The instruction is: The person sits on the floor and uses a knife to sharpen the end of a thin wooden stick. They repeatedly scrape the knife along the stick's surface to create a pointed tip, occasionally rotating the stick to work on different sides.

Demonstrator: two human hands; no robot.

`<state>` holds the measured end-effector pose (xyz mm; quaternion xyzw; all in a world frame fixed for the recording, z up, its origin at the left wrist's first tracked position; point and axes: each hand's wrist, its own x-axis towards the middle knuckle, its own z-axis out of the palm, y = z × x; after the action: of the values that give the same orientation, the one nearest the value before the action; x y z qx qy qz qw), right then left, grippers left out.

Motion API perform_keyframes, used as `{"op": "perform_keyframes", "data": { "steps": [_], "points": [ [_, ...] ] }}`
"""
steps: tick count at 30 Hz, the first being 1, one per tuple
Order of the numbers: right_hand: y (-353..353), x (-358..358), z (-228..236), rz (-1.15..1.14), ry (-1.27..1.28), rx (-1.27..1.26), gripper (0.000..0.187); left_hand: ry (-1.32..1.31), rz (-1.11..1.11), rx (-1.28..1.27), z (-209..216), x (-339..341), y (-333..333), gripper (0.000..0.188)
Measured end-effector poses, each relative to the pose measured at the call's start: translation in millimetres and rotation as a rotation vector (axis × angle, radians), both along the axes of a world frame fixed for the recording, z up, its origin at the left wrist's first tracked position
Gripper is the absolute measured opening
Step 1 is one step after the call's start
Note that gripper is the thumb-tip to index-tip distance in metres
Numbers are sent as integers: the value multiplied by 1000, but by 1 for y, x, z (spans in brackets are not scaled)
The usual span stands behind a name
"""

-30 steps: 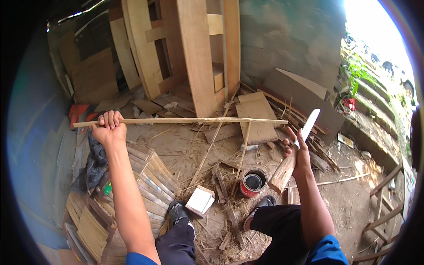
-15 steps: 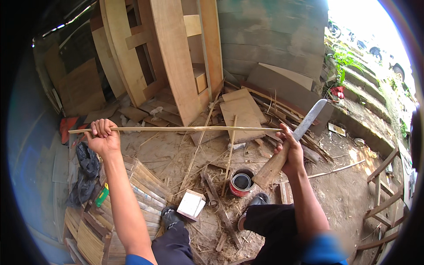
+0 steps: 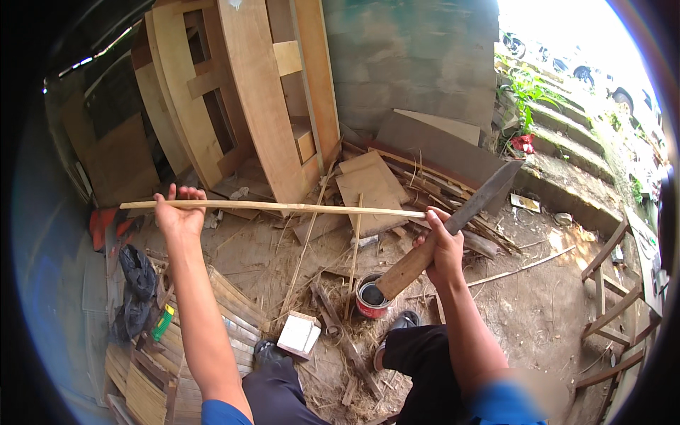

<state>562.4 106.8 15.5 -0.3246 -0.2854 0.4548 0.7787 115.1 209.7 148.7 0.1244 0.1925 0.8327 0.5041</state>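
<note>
A long, thin, pale bamboo strip spans level between my two hands. My left hand holds it near its left end, thumb across it and fingers loosely raised behind. In my right hand, the fingers wrap a big knife where its broad grey blade meets a thick wooden handle. The blade points up and to the right. The strip's right end rests by my right thumb and fingertips. Below the handle's end stands a red can, its top partly covered by the handle.
Slats and a black plastic bag lie at left. A white-topped box sits between my feet. Farther off are wood scraps and tall wooden panels. A wooden frame stands right, below concrete steps.
My left-hand fingers have loosened from a fist and lifted around the strip. My right hand has moved slightly left and down, and the knife has turned, its blade looking darker. The view has shifted slightly.
</note>
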Motion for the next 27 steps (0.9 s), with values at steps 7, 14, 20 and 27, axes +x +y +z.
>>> {"op": "perform_keyframes", "data": {
  "steps": [7,14,20,27],
  "points": [
    [4,-10,2,-74,42,-3,31,651,993,-425,-17,-21,-16,99],
    [5,-16,-3,-78,73,-29,37,1464,1770,70,23,30,-59,64],
    [5,-16,-5,-79,77,-60,38,2154,808,649,-3,133,-76,42],
    [5,-11,-8,-65,77,-63,37,2251,130,342,-53,155,-60,40]
  ]
}}
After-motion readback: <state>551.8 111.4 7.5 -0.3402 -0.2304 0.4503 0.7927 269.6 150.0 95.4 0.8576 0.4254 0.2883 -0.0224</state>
